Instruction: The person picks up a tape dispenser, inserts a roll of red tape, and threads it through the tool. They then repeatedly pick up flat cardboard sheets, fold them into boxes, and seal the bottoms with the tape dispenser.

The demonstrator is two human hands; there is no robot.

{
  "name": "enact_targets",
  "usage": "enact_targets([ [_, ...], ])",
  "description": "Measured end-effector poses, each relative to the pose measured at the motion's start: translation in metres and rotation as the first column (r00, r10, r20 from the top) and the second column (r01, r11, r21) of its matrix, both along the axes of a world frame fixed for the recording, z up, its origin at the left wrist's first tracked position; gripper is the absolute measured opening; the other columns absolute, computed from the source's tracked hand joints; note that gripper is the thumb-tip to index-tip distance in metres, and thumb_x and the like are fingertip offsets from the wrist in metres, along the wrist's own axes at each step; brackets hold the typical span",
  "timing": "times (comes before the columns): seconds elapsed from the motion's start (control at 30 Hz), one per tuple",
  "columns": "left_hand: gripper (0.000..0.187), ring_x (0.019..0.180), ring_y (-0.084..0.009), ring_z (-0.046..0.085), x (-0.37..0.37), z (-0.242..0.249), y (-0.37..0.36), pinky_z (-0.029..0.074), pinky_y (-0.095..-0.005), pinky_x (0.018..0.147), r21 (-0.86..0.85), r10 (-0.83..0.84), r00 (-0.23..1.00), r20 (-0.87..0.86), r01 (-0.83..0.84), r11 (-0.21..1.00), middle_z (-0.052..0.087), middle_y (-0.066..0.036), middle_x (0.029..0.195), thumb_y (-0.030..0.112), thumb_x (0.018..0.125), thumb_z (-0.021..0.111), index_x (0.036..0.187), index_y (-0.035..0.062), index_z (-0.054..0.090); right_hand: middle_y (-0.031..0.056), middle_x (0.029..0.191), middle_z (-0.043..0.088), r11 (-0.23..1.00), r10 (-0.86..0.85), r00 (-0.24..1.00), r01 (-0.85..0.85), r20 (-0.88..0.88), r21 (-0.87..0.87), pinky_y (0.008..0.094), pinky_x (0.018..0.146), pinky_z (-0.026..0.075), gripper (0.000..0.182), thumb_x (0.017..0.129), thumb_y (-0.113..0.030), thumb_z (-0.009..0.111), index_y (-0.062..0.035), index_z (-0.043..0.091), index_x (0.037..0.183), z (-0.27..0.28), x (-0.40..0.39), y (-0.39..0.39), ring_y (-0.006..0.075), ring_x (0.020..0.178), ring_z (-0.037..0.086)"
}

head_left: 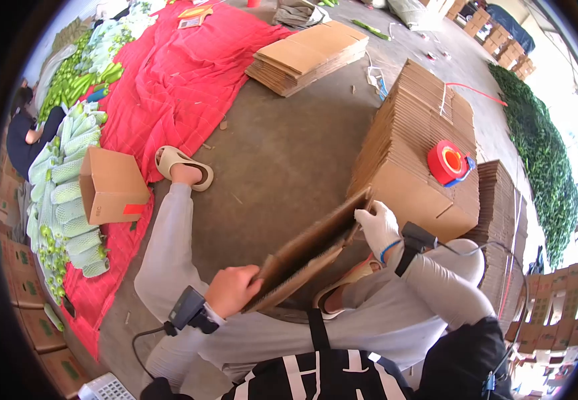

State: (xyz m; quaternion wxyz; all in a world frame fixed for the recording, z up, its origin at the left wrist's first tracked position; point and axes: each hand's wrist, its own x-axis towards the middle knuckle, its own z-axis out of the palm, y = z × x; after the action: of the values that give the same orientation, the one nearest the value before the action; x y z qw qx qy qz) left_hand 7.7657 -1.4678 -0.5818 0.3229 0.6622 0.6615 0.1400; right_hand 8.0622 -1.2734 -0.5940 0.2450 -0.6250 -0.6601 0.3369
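A partly opened cardboard box [302,267] is held above my lap, tilted, with a narrow dark gap between its walls. My left hand [233,288] is bare and closed on its near left end. At the far right end, my right hand [378,228], in a white glove, pinches the box's edge. Just past my right hand stands a large stack of flattened cartons [409,160]. On that stack rests a red tape dispenser [450,163] with a blue part.
A folded-up open carton [119,183] stands left on a red cloth [169,87], beside net-wrapped green vegetables [69,173]. More flat cartons [312,53] lie ahead. A person [25,133] sits far left. Green peppers or leaves [535,133] are heaped at right.
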Motion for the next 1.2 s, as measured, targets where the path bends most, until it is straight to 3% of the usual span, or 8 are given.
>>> enact_targets([
  [0.2,0.031,0.054,-0.0107,0.053,-0.048,-0.003,0.039,0.042,-0.0315,0.050,0.060,0.571,0.595,0.565,-0.720,0.692,0.049,-0.004,0.062,-0.002,0.079,0.065,0.103,0.0059,0.047,0.0279,0.097,0.064,0.907,0.374,0.892,-0.409,0.253,0.102,0.0534,0.084,0.050,0.024,0.086,-0.020,0.059,0.0019,0.061,0.096,0.029,-0.039,0.008,0.0452,0.092,0.063],
  [0.47,0.041,0.060,-0.0142,0.055,-0.033,-0.006,0.071,0.046,-0.0317,0.058,-0.031,0.375,0.916,0.145,-0.374,0.927,0.054,-0.005,0.065,0.024,0.079,0.086,0.080,0.0052,0.050,0.0273,0.112,0.064,0.965,0.174,0.891,-0.238,0.420,0.106,0.0510,0.087,0.054,0.046,0.089,-0.016,0.057,0.0024,0.054,0.132,-0.005,-0.095,0.022,0.0409,0.103,0.066],
  [0.57,0.042,0.068,-0.0173,0.060,-0.048,-0.015,0.063,0.049,-0.0324,0.063,-0.088,0.158,0.971,0.178,-0.144,0.986,0.061,-0.009,0.078,0.029,0.082,0.085,0.101,0.0044,0.056,0.0254,0.112,0.063,0.712,0.134,0.244,-0.698,0.961,0.078,0.0448,0.081,0.058,0.048,0.090,-0.014,0.057,0.0077,0.051,0.133,-0.036,-0.094,0.023,0.0317,0.105,0.070],
  [0.63,0.064,0.088,-0.0227,0.062,-0.054,-0.030,0.045,0.052,-0.0339,0.077,0.007,-0.092,0.993,0.071,0.092,0.996,0.062,-0.016,0.109,0.035,0.083,0.083,0.131,0.0032,0.055,0.0010,0.079,0.055,0.672,-0.104,0.488,-0.607,0.867,0.423,0.0295,0.038,0.050,0.016,0.094,-0.017,0.055,-0.0060,0.056,0.105,-0.033,-0.101,0.010,0.0131,0.046,0.063],
  [0.8,0.086,0.125,-0.0404,0.055,-0.035,-0.015,0.029,0.046,-0.0430,0.106,-0.230,-0.030,0.971,0.236,0.085,0.969,0.051,-0.027,0.141,0.060,0.090,0.066,0.146,-0.0018,0.044,0.0101,0.088,0.064,0.538,-0.077,0.029,-0.841,0.997,0.066,0.0378,0.059,0.057,0.042,0.093,-0.022,0.058,0.0041,0.059,0.125,-0.048,-0.132,-0.017,0.0278,0.075,0.071],
  [0.93,0.076,0.110,-0.0354,0.066,-0.006,-0.022,-0.004,0.054,-0.0413,0.089,-0.009,-0.168,0.960,-0.222,0.171,0.985,0.062,-0.021,0.130,0.069,0.084,0.066,0.129,0.0068,0.064,0.0423,0.145,0.036,0.812,0.566,0.646,-0.542,0.512,-0.215,0.0476,0.092,0.055,0.095,0.091,-0.044,0.067,0.0129,0.023,0.153,0.004,-0.123,-0.030,0.0473,0.106,0.067],
  [1.0,0.066,0.097,-0.0321,0.071,0.003,-0.007,0.022,0.057,-0.0407,0.081,-0.048,0.040,0.962,-0.269,-0.055,0.997,0.071,-0.016,0.115,0.068,0.081,0.069,0.113,0.0104,0.075,0.0503,0.153,0.009,0.760,0.649,0.663,-0.583,0.373,-0.285,0.0477,0.104,0.048,0.104,0.089,-0.054,0.065,0.0075,0.015,0.157,0.006,-0.111,-0.020,0.0597,0.122,0.053],
  [1.2,0.071,0.081,-0.0299,0.073,-0.044,-0.008,0.064,0.057,-0.0399,0.074,-0.061,0.087,0.983,-0.164,-0.098,0.993,0.075,-0.010,0.084,0.074,0.066,0.076,0.101,0.0121,0.078,0.0422,0.155,0.021,0.565,0.817,0.494,-0.788,0.297,-0.245,0.0455,0.104,0.047,0.086,0.096,-0.057,0.051,0.0058,0.033,0.152,0.002,-0.076,0.004,0.0511,0.124,0.055],
])
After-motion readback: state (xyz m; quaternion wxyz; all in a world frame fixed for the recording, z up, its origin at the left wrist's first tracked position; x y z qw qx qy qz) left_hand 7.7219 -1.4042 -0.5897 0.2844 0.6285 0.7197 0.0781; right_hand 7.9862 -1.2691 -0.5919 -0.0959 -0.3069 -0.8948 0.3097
